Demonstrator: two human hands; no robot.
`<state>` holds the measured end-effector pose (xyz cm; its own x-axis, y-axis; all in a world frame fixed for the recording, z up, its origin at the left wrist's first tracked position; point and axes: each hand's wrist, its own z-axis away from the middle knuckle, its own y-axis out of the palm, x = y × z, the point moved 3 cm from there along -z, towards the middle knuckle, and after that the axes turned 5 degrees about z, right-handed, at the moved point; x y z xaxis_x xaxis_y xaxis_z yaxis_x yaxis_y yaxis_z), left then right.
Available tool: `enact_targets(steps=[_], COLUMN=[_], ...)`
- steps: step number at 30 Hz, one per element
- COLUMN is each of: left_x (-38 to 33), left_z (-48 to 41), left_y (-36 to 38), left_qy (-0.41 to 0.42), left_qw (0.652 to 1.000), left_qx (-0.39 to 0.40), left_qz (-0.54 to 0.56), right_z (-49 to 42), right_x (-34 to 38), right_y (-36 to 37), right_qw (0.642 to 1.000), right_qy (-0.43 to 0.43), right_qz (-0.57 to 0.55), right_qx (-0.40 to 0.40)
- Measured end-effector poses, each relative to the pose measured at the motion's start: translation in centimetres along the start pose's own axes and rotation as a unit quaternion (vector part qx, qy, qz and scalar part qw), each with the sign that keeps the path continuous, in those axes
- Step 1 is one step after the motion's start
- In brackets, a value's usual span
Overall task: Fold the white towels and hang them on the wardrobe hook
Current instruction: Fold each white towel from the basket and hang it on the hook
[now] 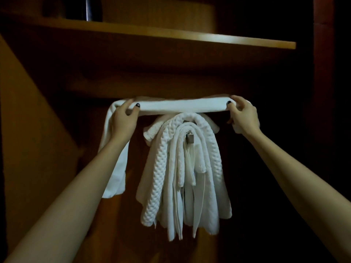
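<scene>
Left hand (124, 118) and right hand (243, 115) grip ends of folded towel (182, 106) above hung towels (169, 168)

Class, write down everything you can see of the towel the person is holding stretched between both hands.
The held towel is white, smooth-looking cloth, folded into a long narrow band. It lies level and taut, gripped by the left hand and the right hand. Its left end hangs loose past the left forearm. It sits just above the hanging towels on the hook; whether it touches them is unclear.
</scene>
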<state>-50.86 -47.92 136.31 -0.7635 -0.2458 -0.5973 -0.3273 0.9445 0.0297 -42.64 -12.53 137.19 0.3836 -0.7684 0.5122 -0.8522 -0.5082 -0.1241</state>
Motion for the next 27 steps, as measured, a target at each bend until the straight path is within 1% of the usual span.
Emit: enact_targets(steps=[2,4,7,10,12,14,16,18,19,21,23,25,27], left_x=[-0.5,-1.1,-0.8,1.4,3.3,4.6,5.4,6.1,6.3,6.8,7.0,7.3,7.7], left_z=[-1.3,-2.6,-3.3,-2.0,-1.2,-0.2,1.3,2.8,3.6,4.7,5.5,6.3,7.2], left_y=[0.2,0.6,1.1,1.6,1.9,2.0,2.2,2.1,1.9,1.0,0.1,-0.1,0.4], left_qy=[0.015,0.02,-0.003,-0.018,-0.028,-0.047,-0.03,-0.026,-0.025,0.003,0.06,0.094,0.107], left_qw=[0.999,0.999,0.999,1.0,0.999,0.997,0.995,0.991,0.991,0.997,0.996,0.984,0.982], left_qx=[-0.028,-0.036,-0.037,0.003,0.026,0.046,0.073,0.09,0.09,0.066,0.023,0.015,0.049], left_qz=[0.001,0.012,0.018,0.002,-0.001,0.043,0.067,0.096,0.093,0.045,-0.068,-0.149,-0.148], right_z=[-1.2,-2.7,-4.3,-3.4,-2.3,-1.3,-0.2,1.2,1.9,2.9,3.6,4.1,4.6], right_x=[0.6,1.2,0.6,-1.6,-3.3,-4.8,-6.0,-6.9,-7.2,-7.7,-7.9,-7.9,-7.6], right_y=[0.2,0.0,0.6,2.0,2.9,3.4,3.6,4.0,4.2,4.1,3.8,3.5,3.3], right_qw=[0.999,0.998,0.999,0.996,0.995,0.995,0.995,0.992,0.989,0.984,0.984,0.984,0.974], right_qy=[0.0,-0.001,0.039,0.073,0.07,0.064,0.063,0.05,0.043,0.026,0.004,-0.015,-0.04], right_qz=[-0.034,-0.061,-0.033,0.029,0.005,-0.027,-0.039,-0.043,-0.04,-0.018,0.032,0.119,0.21], right_qx=[-0.012,-0.028,-0.007,0.041,0.068,0.07,0.073,0.109,0.135,0.174,0.177,0.133,0.071])
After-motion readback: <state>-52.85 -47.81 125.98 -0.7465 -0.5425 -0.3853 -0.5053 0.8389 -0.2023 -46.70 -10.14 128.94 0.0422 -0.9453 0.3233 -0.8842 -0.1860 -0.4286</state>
